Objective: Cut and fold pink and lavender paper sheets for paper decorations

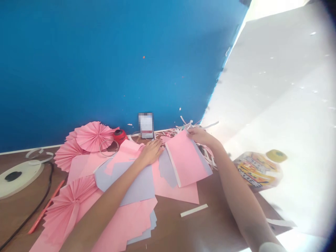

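Pleated pink paper fans (93,136) are already laid out at the left of the brown surface (170,227), while flat pink and lilac sheets (131,185) are left unpleated in an overlapping pile beside them. The left hand (151,152) is pressed open and flat on the pile, and the right hand (201,135) is partly closed, with the top edge of a pink sheet (185,157) pinched between its fingers.

This looks like a craft room. A blue wall (105,63) stands at twelve o'clock, above a brown table (168,227). Pink paper fans (93,136) lie at nine o'clock, pink paper sheets (126,224) at seven, and a cut paper strip (194,210) at five.
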Available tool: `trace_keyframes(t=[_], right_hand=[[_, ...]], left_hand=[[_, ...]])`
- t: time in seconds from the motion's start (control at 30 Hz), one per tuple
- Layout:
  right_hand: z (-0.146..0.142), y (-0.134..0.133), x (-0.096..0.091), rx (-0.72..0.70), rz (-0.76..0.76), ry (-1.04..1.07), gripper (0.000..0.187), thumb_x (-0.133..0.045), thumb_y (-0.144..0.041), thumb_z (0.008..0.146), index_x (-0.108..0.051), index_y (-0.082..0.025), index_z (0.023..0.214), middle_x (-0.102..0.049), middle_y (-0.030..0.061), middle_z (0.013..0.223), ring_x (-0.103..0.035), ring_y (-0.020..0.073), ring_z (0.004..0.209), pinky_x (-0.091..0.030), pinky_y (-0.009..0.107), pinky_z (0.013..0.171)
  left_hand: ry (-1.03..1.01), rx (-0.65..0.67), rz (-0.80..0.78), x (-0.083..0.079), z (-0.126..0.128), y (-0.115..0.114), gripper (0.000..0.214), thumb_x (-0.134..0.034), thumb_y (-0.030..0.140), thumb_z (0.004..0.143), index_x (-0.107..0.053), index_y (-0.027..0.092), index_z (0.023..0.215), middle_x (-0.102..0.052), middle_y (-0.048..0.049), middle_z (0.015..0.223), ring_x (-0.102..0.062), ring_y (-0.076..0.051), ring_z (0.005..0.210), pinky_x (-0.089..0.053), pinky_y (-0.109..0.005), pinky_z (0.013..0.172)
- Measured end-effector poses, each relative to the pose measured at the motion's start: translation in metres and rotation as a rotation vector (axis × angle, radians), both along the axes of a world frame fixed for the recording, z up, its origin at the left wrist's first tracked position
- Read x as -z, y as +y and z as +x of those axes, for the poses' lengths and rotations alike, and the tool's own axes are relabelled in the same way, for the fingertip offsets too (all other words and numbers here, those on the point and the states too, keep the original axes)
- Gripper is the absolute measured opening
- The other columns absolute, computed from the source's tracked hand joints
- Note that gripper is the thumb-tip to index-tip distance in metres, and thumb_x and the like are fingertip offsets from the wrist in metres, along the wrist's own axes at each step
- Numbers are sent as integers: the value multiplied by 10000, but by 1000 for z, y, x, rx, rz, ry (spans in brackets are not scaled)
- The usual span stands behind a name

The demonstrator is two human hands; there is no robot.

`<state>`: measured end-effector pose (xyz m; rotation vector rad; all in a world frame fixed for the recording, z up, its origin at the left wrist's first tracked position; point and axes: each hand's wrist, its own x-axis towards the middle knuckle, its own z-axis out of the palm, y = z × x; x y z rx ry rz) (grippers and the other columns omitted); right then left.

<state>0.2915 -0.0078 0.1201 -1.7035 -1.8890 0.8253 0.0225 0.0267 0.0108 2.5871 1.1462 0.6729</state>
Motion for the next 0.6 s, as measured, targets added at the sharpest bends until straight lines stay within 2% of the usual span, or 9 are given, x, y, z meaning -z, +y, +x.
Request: trace_keyframes(t=[0.1,0.23,0.33,0.43,0.53,0.6], right_hand=[[11,-3,-7,23,35,21,181,-514,-223,708,-382,-201,586,-347,-42,540,-329,107,530,-240,253,512],[24,-5,-13,149,103,77,103,-516,-237,710,-471,-193,629,-445,-16,569,-391,129,578,-280,257,534],[22,-3,-13,217,178,145,76,-499,-257,725,-523,-188,703,-483,-4,594,-428,144,609,-303,253,536],[13,-2,-13,236,233,178,100,-471,-265,738,-531,-187,718,-499,-2,615,-442,145,617,-314,248,533],[2,-3,-16,226,236,243,110,-457,-268,738,-518,-189,691,-491,-8,608,-436,136,594,-309,244,516],[-2,-5,-19,238,228,319,121,-453,-279,741,-505,-190,677,-478,-12,596,-425,129,565,-296,241,497]], left_hand=[[31,-41,18,1,6,6,469,-344,471,941,-589,176,1211,-535,-137,1354,-422,-281,1310,-281,-460,1084],[6,-89,-8,2,11,9,432,-342,439,948,-588,180,1191,-523,-126,1369,-382,-276,1340,-290,-468,1082],[-122,-117,-70,3,13,11,408,-342,390,949,-575,173,1204,-532,-127,1353,-423,-266,1307,-330,-463,1064],[-307,-199,-49,-1,11,12,379,-326,294,942,-579,174,1197,-557,-111,1315,-472,-236,1253,-341,-439,1070],[-441,-269,-23,-10,6,10,331,-349,310,931,-650,186,995,-624,-95,1171,-514,-243,1179,-356,-443,1055],[-519,-237,-134,-18,4,6,345,-360,384,932,-639,185,895,-650,-86,1043,-573,-239,1062,-424,-425,975]])
